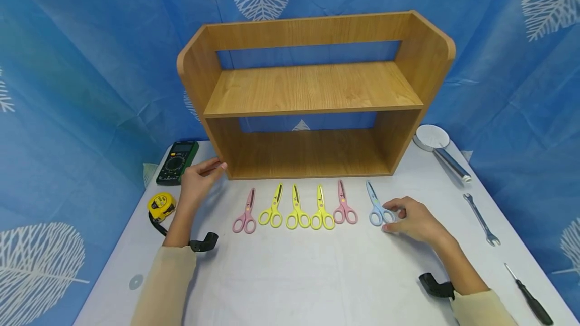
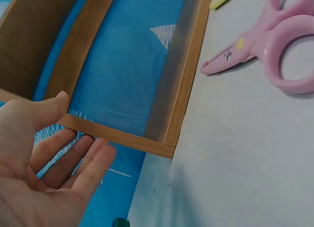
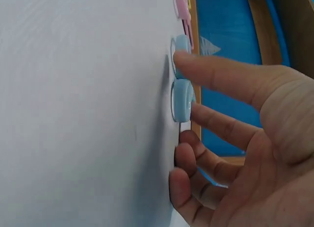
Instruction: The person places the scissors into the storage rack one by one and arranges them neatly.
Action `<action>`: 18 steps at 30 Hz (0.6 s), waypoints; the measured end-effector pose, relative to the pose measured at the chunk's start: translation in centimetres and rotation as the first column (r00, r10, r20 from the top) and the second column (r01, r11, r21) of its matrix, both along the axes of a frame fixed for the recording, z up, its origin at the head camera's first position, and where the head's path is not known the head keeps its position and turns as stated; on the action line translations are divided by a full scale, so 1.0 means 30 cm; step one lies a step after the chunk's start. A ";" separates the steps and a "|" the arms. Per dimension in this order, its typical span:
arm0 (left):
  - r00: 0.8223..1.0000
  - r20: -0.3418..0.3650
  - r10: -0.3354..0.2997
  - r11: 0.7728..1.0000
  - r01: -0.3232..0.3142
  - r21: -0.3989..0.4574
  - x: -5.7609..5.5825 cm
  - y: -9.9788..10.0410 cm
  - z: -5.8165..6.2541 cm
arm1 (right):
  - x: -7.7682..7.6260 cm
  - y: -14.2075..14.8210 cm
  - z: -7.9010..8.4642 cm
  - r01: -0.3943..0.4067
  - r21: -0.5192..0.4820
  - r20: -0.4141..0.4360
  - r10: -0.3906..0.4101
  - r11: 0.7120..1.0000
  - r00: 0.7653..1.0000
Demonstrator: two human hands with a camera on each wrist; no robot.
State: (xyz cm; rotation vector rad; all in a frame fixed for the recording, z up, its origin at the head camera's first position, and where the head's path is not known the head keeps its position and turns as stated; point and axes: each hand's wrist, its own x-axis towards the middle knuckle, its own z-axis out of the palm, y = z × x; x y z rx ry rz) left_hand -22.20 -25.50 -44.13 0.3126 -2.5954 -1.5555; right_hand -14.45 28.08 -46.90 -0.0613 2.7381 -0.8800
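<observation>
Blue scissors (image 1: 377, 205) lie on the table, points toward the shelf. My right hand (image 1: 414, 220) has the handles between thumb and index finger; in the right wrist view the thumb overlaps one blue loop (image 3: 182, 100), and the other fingers curl loosely beside it. My left hand (image 1: 198, 182) is at the lower left corner of a wooden two-tier shelf (image 1: 312, 89). In the left wrist view its thumb overlaps the side panel's edge (image 2: 122, 137), its fingers loosely bent on the outer side. Pink scissors (image 1: 246, 213) lie nearest that hand.
Yellow scissors (image 1: 296, 208) and more pink scissors (image 1: 343, 202) complete the row before the shelf. At left are a multimeter (image 1: 176, 163) and tape measure (image 1: 161, 206). At right lie a magnifying glass (image 1: 453, 163), a wrench (image 1: 481, 219) and a screwdriver (image 1: 530, 296).
</observation>
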 end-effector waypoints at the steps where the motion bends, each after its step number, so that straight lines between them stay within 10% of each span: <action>1: 1.000 0.008 0.006 0.999 -0.006 0.038 -0.005 -0.001 -0.001 | -0.001 -0.004 -0.002 -0.003 0.007 -0.014 0.003 1.000 1.000; 11: 0.996 0.068 0.057 0.950 -0.075 0.304 -0.057 -0.009 -0.050 | 0.001 -0.016 0.023 0.056 -0.062 -0.020 -0.057 0.997 0.998; 18: 0.994 0.009 0.112 0.869 -0.103 0.484 -0.067 -0.005 -0.095 | 0.021 -0.018 0.089 0.090 -0.239 0.001 -0.092 0.967 0.996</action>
